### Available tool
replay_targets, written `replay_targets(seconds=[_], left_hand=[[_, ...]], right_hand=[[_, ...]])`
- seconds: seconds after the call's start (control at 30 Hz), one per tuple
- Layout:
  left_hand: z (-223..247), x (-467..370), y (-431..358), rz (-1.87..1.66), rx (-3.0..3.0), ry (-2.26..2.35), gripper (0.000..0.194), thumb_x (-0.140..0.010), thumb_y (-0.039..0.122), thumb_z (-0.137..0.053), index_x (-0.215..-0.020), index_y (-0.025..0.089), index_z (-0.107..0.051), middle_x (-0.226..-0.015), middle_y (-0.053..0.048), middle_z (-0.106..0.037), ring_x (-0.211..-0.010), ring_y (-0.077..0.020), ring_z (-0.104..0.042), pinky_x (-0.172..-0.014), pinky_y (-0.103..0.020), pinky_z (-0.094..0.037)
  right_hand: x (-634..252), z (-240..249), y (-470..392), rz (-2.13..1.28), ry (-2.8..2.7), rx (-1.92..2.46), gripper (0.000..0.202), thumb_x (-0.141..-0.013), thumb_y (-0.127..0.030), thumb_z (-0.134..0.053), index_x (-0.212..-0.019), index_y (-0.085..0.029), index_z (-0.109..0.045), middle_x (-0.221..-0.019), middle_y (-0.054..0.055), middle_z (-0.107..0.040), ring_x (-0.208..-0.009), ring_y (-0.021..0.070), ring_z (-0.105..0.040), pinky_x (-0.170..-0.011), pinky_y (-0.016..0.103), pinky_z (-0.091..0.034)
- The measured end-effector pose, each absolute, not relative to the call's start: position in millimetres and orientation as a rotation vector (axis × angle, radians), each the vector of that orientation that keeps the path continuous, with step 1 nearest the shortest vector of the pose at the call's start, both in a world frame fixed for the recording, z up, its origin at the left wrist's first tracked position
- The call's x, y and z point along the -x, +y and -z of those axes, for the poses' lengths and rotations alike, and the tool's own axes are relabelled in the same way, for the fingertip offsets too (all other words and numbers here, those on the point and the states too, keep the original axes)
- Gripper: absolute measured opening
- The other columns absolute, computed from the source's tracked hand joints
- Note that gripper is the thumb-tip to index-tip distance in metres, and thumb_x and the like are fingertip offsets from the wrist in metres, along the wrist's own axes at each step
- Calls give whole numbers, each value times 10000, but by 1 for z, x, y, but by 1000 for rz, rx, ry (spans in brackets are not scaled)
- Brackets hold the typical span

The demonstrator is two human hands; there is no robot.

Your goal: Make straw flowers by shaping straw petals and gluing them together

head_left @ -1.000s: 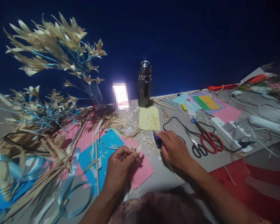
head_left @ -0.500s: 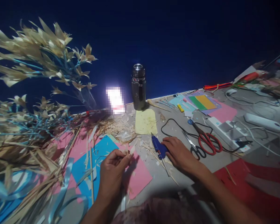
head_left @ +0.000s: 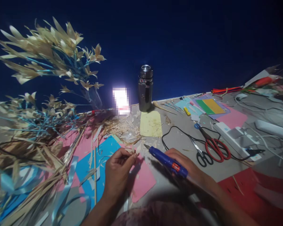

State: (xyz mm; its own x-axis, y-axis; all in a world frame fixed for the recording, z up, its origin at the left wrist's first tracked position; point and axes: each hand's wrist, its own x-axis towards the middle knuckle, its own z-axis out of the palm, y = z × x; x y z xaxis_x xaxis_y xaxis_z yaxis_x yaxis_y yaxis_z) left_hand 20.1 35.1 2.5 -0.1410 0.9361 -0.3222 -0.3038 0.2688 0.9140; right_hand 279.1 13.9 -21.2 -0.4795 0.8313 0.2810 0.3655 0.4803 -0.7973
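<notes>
My right hand [head_left: 181, 161] is closed around a blue hot glue gun [head_left: 166, 159], raised off the table with its nozzle pointing left. The nozzle is a short way from my left hand [head_left: 119, 166]. Between the thumb and fingertips of that hand is a small pale piece of dried husk [head_left: 135, 152], mostly hidden by the fingers. Below my left hand lie a pink paper sheet [head_left: 145, 182] and a blue paper sheet [head_left: 85, 163]. A yellow square of cloth or paper [head_left: 151, 124] with bits stuck on it lies beyond the nozzle.
A dark flask [head_left: 145, 94] stands at the back near a bright pixelated screen [head_left: 121, 99]. Husk flowers on blue stems [head_left: 61, 59] rise at left. Red-handled scissors [head_left: 218, 149], black-handled scissors [head_left: 204, 157] and a power strip [head_left: 235, 138] with cords lie at right. Husk scraps [head_left: 122, 127] litter the middle.
My right hand has lifted the glue gun off the table and turned its nozzle toward my left hand. My left hand keeps its pinch. The view has shifted slightly left.
</notes>
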Motion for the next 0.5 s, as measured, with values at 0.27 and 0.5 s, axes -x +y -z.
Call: replay_targets(seconds=[0.27,0.5], left_hand=[[-3,-21,31,-1267,-778,1293,292,-661,310,-910,-667,191,-644,-737,0,-682,-669,-151,-637,-659,-308,-611],[-10,-25,27,-1289,-798,1301,260,-688,290,-889,-680,199,-645,-757,15,-669,-686,-136,-622,-641,-258,-586]], right_hand=[[-269,18,20,-850,-2161,903,229,-1020,-217,-473,-1236,-210,-547,-1086,103,-651,-973,224,-628,-850,323,-522],[-269,15,19,-835,-2166,965,151,-1030,-238,-476,-1144,-210,-572,-985,72,-649,-866,206,-611,-774,302,-501]])
